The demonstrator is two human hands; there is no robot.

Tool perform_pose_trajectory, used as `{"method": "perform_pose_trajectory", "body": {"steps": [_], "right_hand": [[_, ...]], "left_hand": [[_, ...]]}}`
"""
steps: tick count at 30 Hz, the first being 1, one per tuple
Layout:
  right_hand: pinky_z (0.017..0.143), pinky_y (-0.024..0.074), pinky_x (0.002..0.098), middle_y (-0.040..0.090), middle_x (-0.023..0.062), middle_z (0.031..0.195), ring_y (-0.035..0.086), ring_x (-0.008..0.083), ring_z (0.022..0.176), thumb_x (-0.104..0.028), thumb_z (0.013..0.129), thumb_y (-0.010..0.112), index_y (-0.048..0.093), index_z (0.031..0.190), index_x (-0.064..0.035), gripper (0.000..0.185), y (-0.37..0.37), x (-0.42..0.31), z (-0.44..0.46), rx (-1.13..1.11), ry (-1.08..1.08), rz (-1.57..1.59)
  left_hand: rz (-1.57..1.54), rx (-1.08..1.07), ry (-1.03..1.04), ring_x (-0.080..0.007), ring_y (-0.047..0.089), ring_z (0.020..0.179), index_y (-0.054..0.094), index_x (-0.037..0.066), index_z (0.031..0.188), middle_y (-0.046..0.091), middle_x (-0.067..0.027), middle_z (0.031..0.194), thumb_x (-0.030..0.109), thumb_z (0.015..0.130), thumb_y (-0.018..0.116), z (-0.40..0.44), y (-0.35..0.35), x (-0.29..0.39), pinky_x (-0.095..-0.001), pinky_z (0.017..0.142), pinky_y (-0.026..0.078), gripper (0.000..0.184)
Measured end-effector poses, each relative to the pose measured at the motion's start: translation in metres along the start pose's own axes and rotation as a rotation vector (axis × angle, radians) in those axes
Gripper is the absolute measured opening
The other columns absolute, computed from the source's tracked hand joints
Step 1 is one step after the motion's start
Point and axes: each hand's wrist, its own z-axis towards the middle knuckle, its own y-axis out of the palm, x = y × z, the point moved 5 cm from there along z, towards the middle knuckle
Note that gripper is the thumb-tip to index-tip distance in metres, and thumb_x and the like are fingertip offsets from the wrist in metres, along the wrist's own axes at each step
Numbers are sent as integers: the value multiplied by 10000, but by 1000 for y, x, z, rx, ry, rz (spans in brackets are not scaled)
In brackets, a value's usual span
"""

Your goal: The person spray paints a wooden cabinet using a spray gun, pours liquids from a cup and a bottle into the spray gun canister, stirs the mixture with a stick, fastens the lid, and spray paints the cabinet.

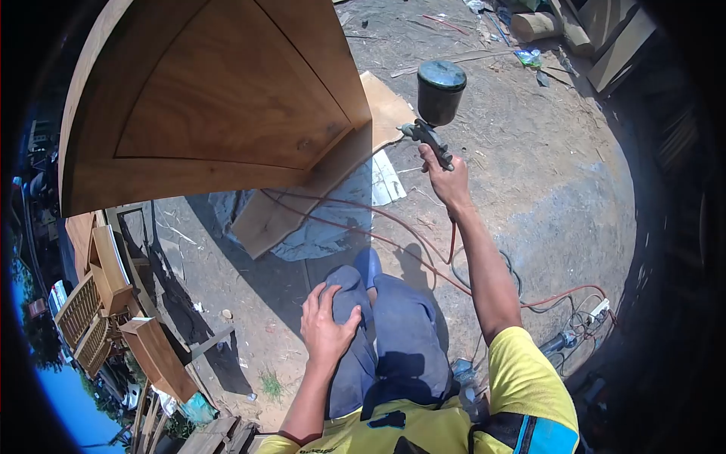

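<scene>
Spray gun (439, 110) | in right hand (448, 181) | left hand (325, 325) on knee (346, 281)

The wooden panel (227, 98) is showing smooth grain, the spray gun (432, 136) is looking metallic, and the ground (529, 159) is looking rough and matt.
</scene>
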Motion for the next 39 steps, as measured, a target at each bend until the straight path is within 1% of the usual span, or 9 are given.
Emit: {"method": "perform_pose_trajectory", "body": {"steps": [7,12,14,23,25,28,29,30,39], "right_hand": [[595,433,260,714,11,762,549,66,642,-418,1047,696,775,1063,-21,406,-125,-267,-26,-121,-213,220],[580,409,249,702,-3,751,524,49,632,-458,1040,691,779,1048,-36,431,-181,-372,-5,-242,-286,408],[660,498,279,717,1,742,650,84,720,-455,1004,740,792,1007,-42,416,-192,-384,10,-324,-207,248],[581,488,344,684,55,644,643,136,608,-530,985,726,787,907,-43,497,-183,-260,135,-511,-186,55],[683,537,452,717,211,787,716,351,735,-543,988,704,778,1019,-9,539,-163,-214,163,-603,-141,-73],[712,543,494,724,245,821,715,430,785,-542,989,698,781,1037,-21,530,-137,-152,196,-602,-139,-73],[629,521,439,704,142,684,711,280,651,-527,997,696,791,996,-59,477,-133,-139,204,-556,-182,-59],[629,521,439,704,142,684,711,280,651,-527,997,696,791,996,-59,477,-126,-125,211,-569,-180,-58],[700,534,540,717,288,824,719,476,818,-584,979,677,766,984,-22,569,-65,-39,260,-560,-218,-357]], "left_hand": [[-91,-420,-59,-404,530,1384,637,127,1392,523,-195,1522,419,917,773,-9,-13,15,-505,1143,444,574],[-187,-337,-106,-426,520,1395,587,107,1443,527,-255,1493,407,984,716,-33,-63,-16,-472,1164,431,563],[-171,-298,-186,-424,550,1359,594,105,1432,564,-255,1448,405,989,710,-45,-89,-23,-478,1140,450,548],[-177,-152,-752,-383,647,1212,628,99,1393,651,-219,1332,387,1009,699,-143,-97,62,-470,1042,518,485],[-222,-137,-841,-368,660,1184,630,90,1393,655,-217,1340,381,1013,700,-173,-76,100,-458,1017,532,483],[-292,-194,-855,-332,663,1190,629,86,1403,658,-214,1364,370,1021,695,-210,-39,140,-444,1024,528,481],[-283,-221,-899,-329,660,1197,630,82,1402,660,-208,1366,360,1020,697,-216,-32,158,-442,1032,523,477],[-274,-247,-939,-326,657,1205,632,78,1400,661,-201,1368,350,1019,700,-217,-30,183,-439,1040,519,473],[-362,-121,-1134,-293,663,1180,646,92,1382,679,-177,1337,357,1018,709,-264,0,237,-425,1011,528,455]]}}
